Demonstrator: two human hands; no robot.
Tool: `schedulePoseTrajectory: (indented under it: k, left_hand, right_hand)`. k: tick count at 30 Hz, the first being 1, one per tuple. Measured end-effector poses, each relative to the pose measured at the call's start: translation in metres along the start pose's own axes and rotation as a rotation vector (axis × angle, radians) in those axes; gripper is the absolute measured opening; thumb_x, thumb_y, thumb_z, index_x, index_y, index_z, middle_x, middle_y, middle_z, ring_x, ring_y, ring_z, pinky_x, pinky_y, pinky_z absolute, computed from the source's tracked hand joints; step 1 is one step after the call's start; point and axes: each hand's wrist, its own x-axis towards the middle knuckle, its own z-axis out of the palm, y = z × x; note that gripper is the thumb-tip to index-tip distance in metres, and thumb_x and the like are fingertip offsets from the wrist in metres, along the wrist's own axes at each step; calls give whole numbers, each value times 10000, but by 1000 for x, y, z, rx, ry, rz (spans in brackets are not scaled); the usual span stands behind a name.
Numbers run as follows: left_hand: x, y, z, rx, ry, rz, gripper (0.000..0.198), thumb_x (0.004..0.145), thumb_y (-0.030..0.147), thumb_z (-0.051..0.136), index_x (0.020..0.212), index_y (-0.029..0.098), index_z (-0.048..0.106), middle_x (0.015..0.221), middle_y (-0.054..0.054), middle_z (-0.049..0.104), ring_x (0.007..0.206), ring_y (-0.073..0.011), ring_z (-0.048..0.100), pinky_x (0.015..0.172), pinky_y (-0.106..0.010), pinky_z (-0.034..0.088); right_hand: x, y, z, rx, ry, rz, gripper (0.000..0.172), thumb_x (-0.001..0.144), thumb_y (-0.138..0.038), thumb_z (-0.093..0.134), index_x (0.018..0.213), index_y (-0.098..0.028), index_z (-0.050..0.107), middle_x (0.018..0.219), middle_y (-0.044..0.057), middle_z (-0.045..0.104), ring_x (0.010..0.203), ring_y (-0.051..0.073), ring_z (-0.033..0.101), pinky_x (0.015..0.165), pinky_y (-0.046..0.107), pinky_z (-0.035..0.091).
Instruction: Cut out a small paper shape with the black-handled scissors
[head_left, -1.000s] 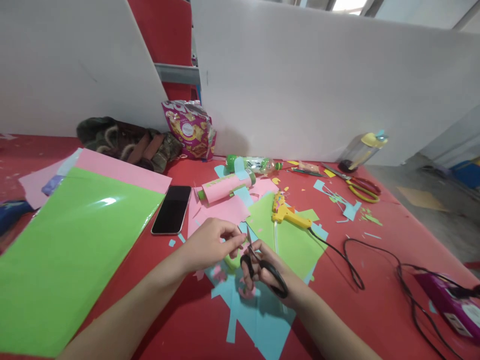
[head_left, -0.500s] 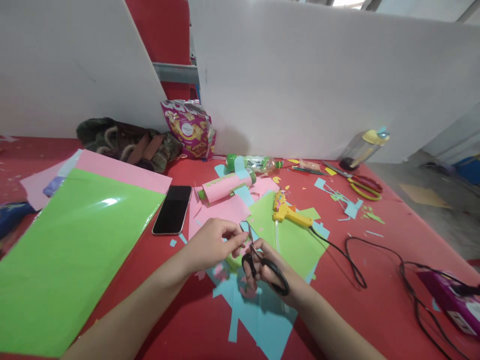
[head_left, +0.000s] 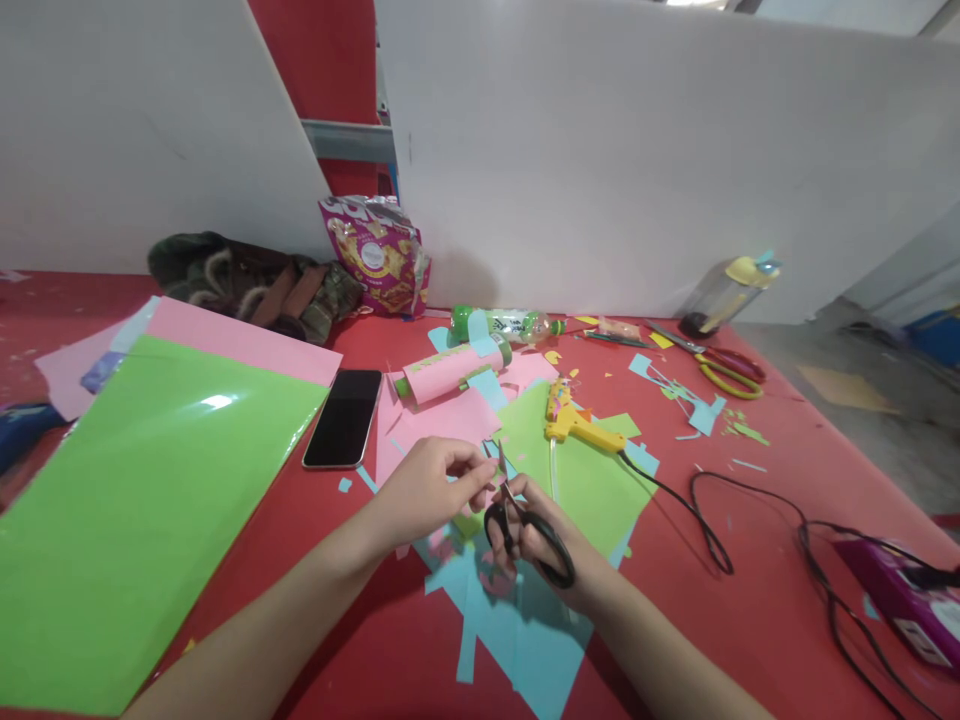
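Note:
My right hand [head_left: 536, 535] grips black-handled scissors [head_left: 555, 552], its fingers in the loops. The blades point away from me and stand a little apart, close to my left fingertips. My left hand [head_left: 439, 482] is closed in a pinch beside the blades; whatever is between its fingers is too small to make out. Below both hands lie light blue paper sheets [head_left: 536, 640] with cut strips and pink scraps. A yellow glue gun [head_left: 592, 432] rests on green paper [head_left: 577, 490] just beyond my right hand. A bottle wrapped in pink paper [head_left: 450, 375] lies further back.
A phone [head_left: 343, 420] and a green sheet in clear film [head_left: 165, 500] are on the left. At the back are a snack bag [head_left: 379, 255], a green bottle [head_left: 510, 325] and larger scissors [head_left: 720, 368]. A black cord [head_left: 705, 530] runs right to a purple power strip [head_left: 907, 600].
Both hands stay in nearly the same place. The scissors have shifted slightly at my left fingertips; the rest of the table looks the same.

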Motion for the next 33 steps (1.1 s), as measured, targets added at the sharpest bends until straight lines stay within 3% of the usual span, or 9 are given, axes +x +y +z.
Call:
schedulePoseTrajectory:
  k: [22, 33]
  left_hand:
    - [1, -4, 16, -180, 68, -1, 291, 779, 286, 424, 522, 151, 435, 501, 28, 480, 494, -84, 469, 513, -193, 371]
    - [-1, -3, 26, -219, 167, -38, 295, 778, 301, 432, 523, 154, 426, 494, 30, 473, 490, -94, 486, 542, -211, 398]
  right_hand:
    - [1, 5, -1, 36, -1, -43, 432, 663, -533, 584, 852, -212, 364, 707, -34, 485, 483, 68, 467, 471, 217, 327]
    - [1, 4, 4, -27, 82, -69, 446, 654, -559, 569, 849, -222, 352, 712, -28, 481, 488, 83, 464, 467, 230, 335]
